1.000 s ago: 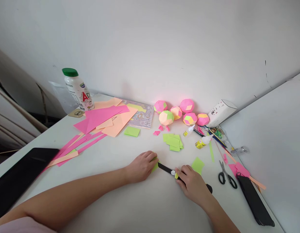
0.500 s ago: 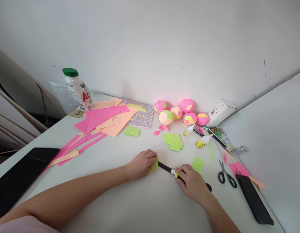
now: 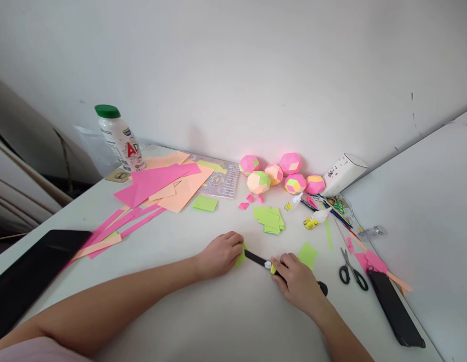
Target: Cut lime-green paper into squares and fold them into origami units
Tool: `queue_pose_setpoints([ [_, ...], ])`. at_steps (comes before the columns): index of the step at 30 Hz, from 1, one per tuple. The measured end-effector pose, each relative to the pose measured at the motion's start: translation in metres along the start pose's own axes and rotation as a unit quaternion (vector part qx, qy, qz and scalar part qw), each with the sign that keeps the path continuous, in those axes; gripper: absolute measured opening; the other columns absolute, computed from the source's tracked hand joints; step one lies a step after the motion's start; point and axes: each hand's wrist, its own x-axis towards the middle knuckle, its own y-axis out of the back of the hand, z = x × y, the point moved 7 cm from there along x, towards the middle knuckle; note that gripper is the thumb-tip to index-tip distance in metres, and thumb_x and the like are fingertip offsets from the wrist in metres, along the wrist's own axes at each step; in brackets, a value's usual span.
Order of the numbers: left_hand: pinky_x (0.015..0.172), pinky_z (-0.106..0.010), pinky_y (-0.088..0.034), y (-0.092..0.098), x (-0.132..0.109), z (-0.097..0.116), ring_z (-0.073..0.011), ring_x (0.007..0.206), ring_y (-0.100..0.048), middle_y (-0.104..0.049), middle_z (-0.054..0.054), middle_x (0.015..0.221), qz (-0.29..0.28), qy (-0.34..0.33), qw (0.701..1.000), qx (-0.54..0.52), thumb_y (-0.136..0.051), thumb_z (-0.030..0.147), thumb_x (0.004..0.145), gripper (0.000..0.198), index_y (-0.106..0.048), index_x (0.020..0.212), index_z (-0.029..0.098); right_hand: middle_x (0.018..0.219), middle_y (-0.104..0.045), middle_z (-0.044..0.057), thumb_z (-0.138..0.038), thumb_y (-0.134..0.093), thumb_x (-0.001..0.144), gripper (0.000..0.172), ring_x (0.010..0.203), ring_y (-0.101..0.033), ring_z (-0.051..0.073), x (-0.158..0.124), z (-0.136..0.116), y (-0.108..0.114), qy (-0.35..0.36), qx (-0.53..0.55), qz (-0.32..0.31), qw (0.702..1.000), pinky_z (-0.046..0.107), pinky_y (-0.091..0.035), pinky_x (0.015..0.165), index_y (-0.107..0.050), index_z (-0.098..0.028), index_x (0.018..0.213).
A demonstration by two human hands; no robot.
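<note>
From here I see the left hand (image 3: pixel 223 255) pinching green paper (image 3: pixel 239 260) under bunched fingertips; the right hand (image 3: pixel 297 281) curls its fingers round a cutter (image 3: pixel 273 270), whose black blade (image 3: pixel 255 258) reaches the paper beside those left fingertips.

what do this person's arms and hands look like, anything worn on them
The left hand and right hand are ungloved, with no ring, watch or bracelet to be made out. The left forearm and right forearm are uncovered too. Plain pale pink cloth, probably a sleeve, shows at the lower left; no right sleeve is in view.
</note>
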Motion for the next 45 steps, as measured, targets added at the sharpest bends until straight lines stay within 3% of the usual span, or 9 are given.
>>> queue_pose_setpoints([
  [28, 0.072, -0.03, -0.048, -0.001, -0.003, -0.003, -0.0185, 0.085, -0.054, -0.058, -0.008, 0.094, 0.0, 0.011, 1.0, -0.01, -0.04, 0.007, 0.084, 0.022, -0.057, 0.074, 0.016, 0.089, -0.06, 0.011, -0.017, -0.052, 0.086, 0.033, 0.084, -0.054, 0.023, 0.01, -0.004, -0.003, -0.015, -0.032, 0.005, 0.999, 0.031, -0.051, 0.062, -0.058, -0.012, 0.118],
  [35, 0.073, -0.029, -0.048, -0.002, -0.006, -0.001, -0.0176, 0.086, -0.054, -0.057, -0.007, 0.094, 0.008, 0.004, 0.999, -0.047, -0.041, 0.007, 0.083, 0.022, -0.056, 0.071, 0.016, 0.092, -0.06, 0.012, -0.016, -0.051, 0.086, 0.034, 0.086, -0.055, 0.023, 0.003, -0.01, -0.001, -0.012, -0.028, -0.02, 0.999, 0.031, -0.052, 0.064, -0.057, -0.011, 0.119],
  [45, 0.074, -0.029, -0.047, -0.009, -0.009, 0.007, -0.0193, 0.09, -0.051, -0.056, -0.007, 0.099, -0.024, -0.013, 0.999, -0.023, -0.046, 0.006, 0.08, 0.017, -0.056, 0.072, 0.017, 0.094, -0.061, 0.012, -0.013, -0.051, 0.084, 0.037, 0.086, -0.056, 0.024, -0.006, -0.012, -0.003, -0.019, -0.031, -0.047, 0.998, 0.034, -0.053, 0.065, -0.056, -0.012, 0.121],
])
